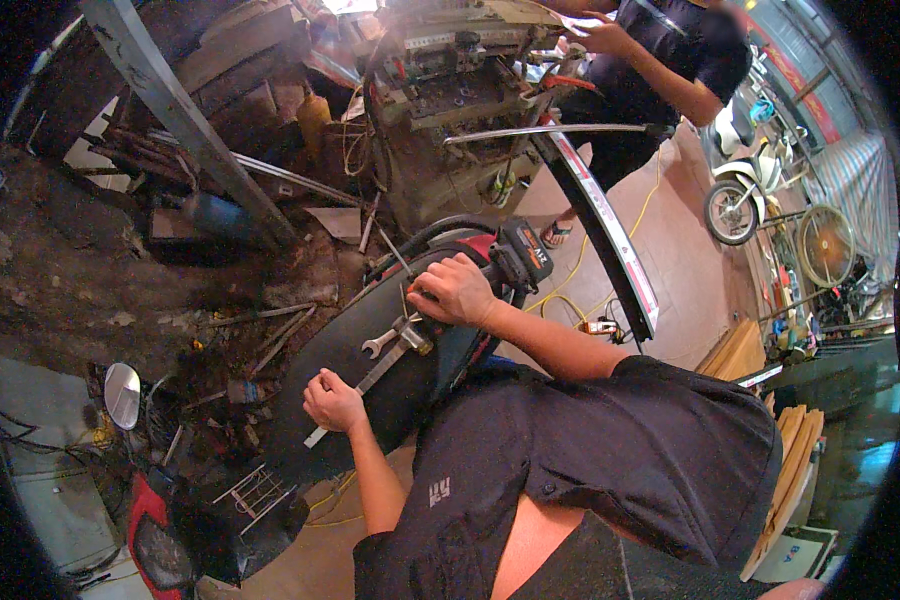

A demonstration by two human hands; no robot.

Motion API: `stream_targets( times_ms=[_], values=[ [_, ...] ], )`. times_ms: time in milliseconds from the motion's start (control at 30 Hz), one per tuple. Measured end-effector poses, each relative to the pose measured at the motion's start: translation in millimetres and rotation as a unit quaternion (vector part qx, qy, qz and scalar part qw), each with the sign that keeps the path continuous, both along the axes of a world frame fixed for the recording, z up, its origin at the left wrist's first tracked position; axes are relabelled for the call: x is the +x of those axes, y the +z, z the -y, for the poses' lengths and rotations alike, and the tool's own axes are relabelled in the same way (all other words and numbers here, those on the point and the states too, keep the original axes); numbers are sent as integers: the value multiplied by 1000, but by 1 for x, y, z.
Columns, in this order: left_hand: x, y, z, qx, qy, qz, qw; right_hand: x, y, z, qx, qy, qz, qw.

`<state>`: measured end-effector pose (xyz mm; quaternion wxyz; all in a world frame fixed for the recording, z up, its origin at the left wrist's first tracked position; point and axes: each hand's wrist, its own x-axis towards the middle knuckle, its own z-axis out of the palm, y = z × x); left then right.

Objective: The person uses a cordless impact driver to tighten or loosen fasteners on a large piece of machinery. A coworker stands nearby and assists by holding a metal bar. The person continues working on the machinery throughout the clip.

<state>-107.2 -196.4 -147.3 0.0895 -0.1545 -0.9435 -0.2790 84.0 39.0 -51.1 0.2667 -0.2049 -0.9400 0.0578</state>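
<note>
One black seat (335, 342), flat metal bar (381, 370) over it; left hand (334, 401) fingers grasping bar; right hand (455, 290) above seat, fingers bent, can't tell on what; wrench (381, 343) over seat, battery pack (530, 258) beyond its end

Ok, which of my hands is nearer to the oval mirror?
Left: your left hand is right of the mirror, at the metal bar; your right hand is farther right, near the wrench.

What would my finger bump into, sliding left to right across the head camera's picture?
Round mirror → left hand → wrench → right hand → long black-and-white bar → white motorbike.
</note>
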Motion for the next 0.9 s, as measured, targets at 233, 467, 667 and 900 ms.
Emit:
stream_targets(
  times_ms=[233,467,667,900],
  values=[
    [1,0,1,6,-5,-8,1000,1,6,2,-9,2,-4,1000],
    [1,1,1,20,-9,-19,1000,2,4,2,-3,-2,0,1000],
    [-1,-1,1,16,-14,-22,1000,0,2,-1,-21,6,10,1000],
    [0,-2,2,-2,-6,5,1000,51,40,11,-51,-16,162,985]
  ],
)
